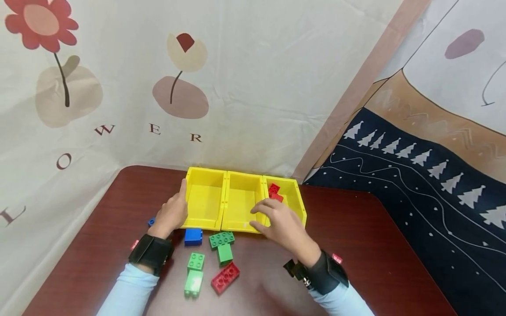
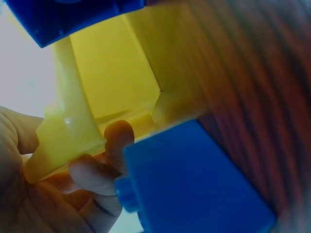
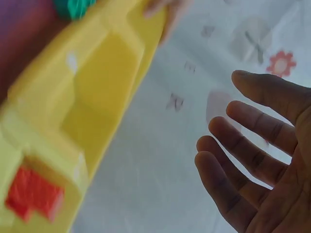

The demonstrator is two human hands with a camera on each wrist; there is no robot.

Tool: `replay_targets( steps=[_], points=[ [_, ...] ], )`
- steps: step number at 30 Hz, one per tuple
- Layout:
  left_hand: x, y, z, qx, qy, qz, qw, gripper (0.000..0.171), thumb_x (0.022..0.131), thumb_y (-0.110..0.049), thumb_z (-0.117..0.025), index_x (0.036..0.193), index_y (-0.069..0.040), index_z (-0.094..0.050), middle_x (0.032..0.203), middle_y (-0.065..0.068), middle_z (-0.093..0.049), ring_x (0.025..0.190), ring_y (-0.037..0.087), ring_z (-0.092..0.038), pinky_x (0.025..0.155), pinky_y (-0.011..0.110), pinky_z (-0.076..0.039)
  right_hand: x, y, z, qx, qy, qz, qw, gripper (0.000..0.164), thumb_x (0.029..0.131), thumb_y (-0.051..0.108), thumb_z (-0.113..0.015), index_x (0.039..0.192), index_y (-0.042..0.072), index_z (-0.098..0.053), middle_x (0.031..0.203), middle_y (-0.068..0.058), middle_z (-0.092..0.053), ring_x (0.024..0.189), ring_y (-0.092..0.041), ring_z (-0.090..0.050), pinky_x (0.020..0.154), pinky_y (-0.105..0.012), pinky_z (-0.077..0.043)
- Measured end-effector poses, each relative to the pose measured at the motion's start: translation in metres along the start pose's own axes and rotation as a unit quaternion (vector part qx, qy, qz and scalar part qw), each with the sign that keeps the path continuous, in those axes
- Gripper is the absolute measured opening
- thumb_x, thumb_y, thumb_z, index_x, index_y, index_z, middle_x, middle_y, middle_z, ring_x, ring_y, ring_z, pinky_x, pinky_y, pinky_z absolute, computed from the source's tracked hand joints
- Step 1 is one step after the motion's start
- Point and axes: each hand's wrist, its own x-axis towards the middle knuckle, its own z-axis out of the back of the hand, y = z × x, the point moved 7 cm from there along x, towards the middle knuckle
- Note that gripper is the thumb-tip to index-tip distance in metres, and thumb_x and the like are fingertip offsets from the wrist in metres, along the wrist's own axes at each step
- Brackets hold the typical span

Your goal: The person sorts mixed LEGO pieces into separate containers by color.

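A yellow box with three compartments stands by the back edge of the table. Its left end wall is between the thumb and fingers of my left hand; in the left wrist view those fingers curl round the yellow edge. Over the right part of the box hovers my right hand, fingers spread and loosely bent with nothing in them. Red blocks lie in the right compartment, and the right wrist view shows these red blocks too. In front of the box sits a blue toy block.
Green blocks lie before the box, with more light green blocks nearer me. A red block rests beside them. Another blue block is partly behind my left wrist. A printed cloth hangs behind the table.
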Motion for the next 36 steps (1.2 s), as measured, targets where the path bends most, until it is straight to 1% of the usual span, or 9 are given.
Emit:
replay_targets(
  steps=[2, 5, 9, 11, 13, 18, 24, 30, 36],
  points=[
    [0.0, 0.0, 0.002, 0.001, -0.004, -0.002, 1.0, 0.075, 0.102, -0.008, -0.044, 0.157, -0.007, 0.007, 0.105, 0.022, -0.052, 0.064, 0.025, -0.046, 0.06, 0.034, -0.039, -0.003, 0.015, -0.011, 0.007, 0.013, 0.033, 0.999, 0.028, 0.078, 0.03, -0.083, 0.101, 0.015, -0.076, 0.099, 0.001, -0.07, 0.091, -0.013, -0.066, 0.077, -0.025, -0.056],
    [0.0, -0.001, 0.004, 0.0, -0.005, -0.004, 1.0, 0.074, 0.103, -0.008, -0.043, 0.157, -0.007, 0.007, 0.105, 0.023, -0.052, 0.063, 0.026, -0.046, 0.059, 0.034, -0.039, -0.011, 0.035, -0.035, 0.021, 0.06, 0.077, 0.995, 0.023, 0.082, 0.03, -0.08, 0.102, 0.018, -0.076, 0.1, 0.004, -0.069, 0.091, -0.01, -0.064, 0.075, -0.019, -0.053],
    [0.001, -0.001, 0.002, -0.001, 0.004, -0.004, 1.0, 0.073, 0.103, -0.008, -0.041, 0.157, -0.007, 0.008, 0.108, 0.024, -0.053, 0.062, 0.025, -0.045, 0.06, 0.034, -0.039, -0.031, 0.055, -0.068, 0.009, 0.137, 0.117, 0.984, 0.024, 0.084, 0.036, -0.076, 0.105, 0.024, -0.076, 0.104, 0.006, -0.066, 0.092, -0.006, -0.058, 0.068, -0.01, -0.046],
    [0.001, -0.001, 0.0, -0.002, 0.007, -0.003, 1.0, 0.073, 0.103, -0.008, -0.041, 0.157, -0.007, 0.008, 0.108, 0.024, -0.053, 0.063, 0.025, -0.045, 0.06, 0.034, -0.04, -0.04, 0.062, -0.08, -0.003, 0.162, 0.133, 0.978, 0.026, 0.084, 0.04, -0.075, 0.107, 0.027, -0.075, 0.105, 0.008, -0.065, 0.092, -0.004, -0.055, 0.065, -0.008, -0.042],
    [0.001, 0.0, 0.0, -0.002, 0.006, -0.003, 1.0, 0.074, 0.103, -0.008, -0.042, 0.157, -0.007, 0.009, 0.105, 0.023, -0.052, 0.063, 0.025, -0.045, 0.061, 0.034, -0.04, -0.047, 0.067, -0.088, -0.013, 0.174, 0.15, 0.973, 0.027, 0.084, 0.043, -0.074, 0.107, 0.029, -0.075, 0.106, 0.01, -0.064, 0.092, -0.003, -0.054, 0.063, -0.007, -0.04],
    [0.001, -0.001, 0.001, 0.0, -0.001, -0.005, 1.0, 0.074, 0.103, -0.008, -0.042, 0.157, -0.007, 0.009, 0.105, 0.023, -0.052, 0.063, 0.025, -0.046, 0.06, 0.034, -0.04, -0.056, 0.072, -0.098, 0.002, 0.181, 0.166, 0.969, 0.022, 0.084, 0.036, -0.077, 0.106, 0.031, -0.075, 0.108, 0.013, -0.063, 0.09, -0.001, -0.051, 0.062, -0.006, -0.037],
    [0.0, 0.0, 0.001, -0.002, -0.003, -0.004, 1.0, 0.075, 0.103, -0.009, -0.044, 0.157, -0.007, 0.007, 0.111, 0.025, -0.052, 0.064, 0.026, -0.047, 0.06, 0.034, -0.04, -0.058, 0.071, -0.102, 0.02, 0.168, 0.163, 0.972, 0.02, 0.084, 0.024, -0.078, 0.103, 0.029, -0.076, 0.108, 0.012, -0.065, 0.091, -0.003, -0.054, 0.067, -0.006, -0.039],
    [0.0, 0.0, 0.001, -0.002, -0.002, -0.005, 1.0, 0.075, 0.103, -0.009, -0.044, 0.157, -0.007, 0.008, 0.11, 0.025, -0.052, 0.063, 0.026, -0.046, 0.061, 0.034, -0.04, -0.06, 0.07, -0.103, 0.022, 0.161, 0.157, 0.974, 0.021, 0.083, 0.022, -0.079, 0.103, 0.027, -0.076, 0.11, 0.013, -0.069, 0.092, -0.003, -0.056, 0.068, -0.006, -0.041],
    [0.0, 0.0, -0.001, 0.001, 0.001, -0.004, 1.0, 0.075, 0.102, -0.009, -0.044, 0.157, -0.007, 0.008, 0.112, 0.026, -0.052, 0.065, 0.026, -0.047, 0.061, 0.034, -0.041, -0.06, 0.071, -0.103, 0.01, 0.159, 0.163, 0.974, 0.021, 0.083, 0.024, -0.079, 0.103, 0.028, -0.076, 0.107, 0.015, -0.069, 0.091, -0.002, -0.056, 0.065, -0.006, -0.04]
  ],
)
